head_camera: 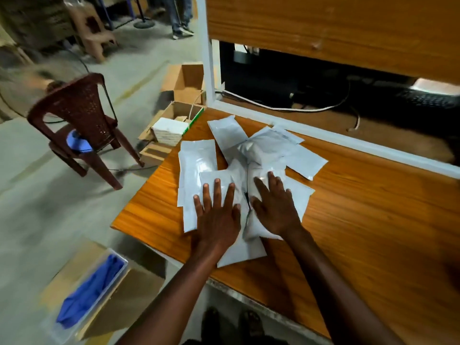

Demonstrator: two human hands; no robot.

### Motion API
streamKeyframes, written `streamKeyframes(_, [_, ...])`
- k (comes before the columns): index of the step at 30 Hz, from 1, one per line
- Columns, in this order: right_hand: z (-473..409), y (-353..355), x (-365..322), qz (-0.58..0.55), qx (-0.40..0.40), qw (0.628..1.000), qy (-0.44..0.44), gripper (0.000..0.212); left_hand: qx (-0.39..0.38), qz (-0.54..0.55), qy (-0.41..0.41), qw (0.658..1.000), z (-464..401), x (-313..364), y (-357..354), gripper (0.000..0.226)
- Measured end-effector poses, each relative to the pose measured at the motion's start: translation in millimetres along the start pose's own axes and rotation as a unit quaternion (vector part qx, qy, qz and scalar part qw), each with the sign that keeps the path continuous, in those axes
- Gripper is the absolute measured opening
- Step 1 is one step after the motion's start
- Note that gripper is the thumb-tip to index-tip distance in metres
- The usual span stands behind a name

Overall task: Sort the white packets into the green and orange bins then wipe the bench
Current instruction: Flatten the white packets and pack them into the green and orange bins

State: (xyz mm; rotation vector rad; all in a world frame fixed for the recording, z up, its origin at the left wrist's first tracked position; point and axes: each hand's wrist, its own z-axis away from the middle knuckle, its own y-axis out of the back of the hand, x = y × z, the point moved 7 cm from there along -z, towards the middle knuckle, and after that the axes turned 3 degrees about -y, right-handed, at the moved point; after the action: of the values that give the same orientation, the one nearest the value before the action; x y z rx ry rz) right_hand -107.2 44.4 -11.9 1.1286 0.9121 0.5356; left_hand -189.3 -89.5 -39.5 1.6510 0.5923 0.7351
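Note:
Several white packets (pixel 196 160) lie in a loose overlapping pile on the wooden bench (pixel 361 220), near its left corner. My left hand (pixel 216 215) rests flat on the near-left packets with its fingers spread. Beside it, my right hand (pixel 273 205) lies flat on a packet in the middle of the pile, fingers apart. Neither hand grips anything. No green or orange bin shows in the view.
A brown plastic chair (pixel 79 125) stands on the floor to the left. Open cardboard boxes (pixel 179 115) sit by the bench's far-left corner. A clear tray with blue cloth (pixel 92 295) rests on a box at lower left. A white-framed partition (pixel 348 140) borders the bench's far side.

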Motion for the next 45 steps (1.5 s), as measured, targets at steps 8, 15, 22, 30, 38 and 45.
streamKeyframes(8, [2,2,-1,0.014,0.021,0.999,-0.028,0.067,0.001,0.041,-0.061,0.997,0,16,10,0.062])
streamKeyframes(15, [10,-11,3,0.006,0.096,0.995,-0.032,0.064,0.020,0.053,-0.059,0.997,10,19,-3,0.064])
streamKeyframes(22, [18,-3,4,-0.059,0.130,0.989,-0.024,0.054,0.006,0.040,-0.112,0.993,12,26,-7,0.058])
streamKeyframes(30, [80,19,-2,-0.095,0.179,0.978,-0.059,0.049,0.013,0.087,-0.164,0.983,22,31,14,0.054])
streamKeyframes(38, [181,27,31,-0.119,0.252,0.943,-0.182,0.050,0.008,0.128,-0.273,0.953,56,79,50,0.057])
streamKeyframes(45, [282,25,82,-0.135,0.327,0.886,-0.299,0.048,-0.014,0.165,-0.407,0.898,105,157,57,0.053])
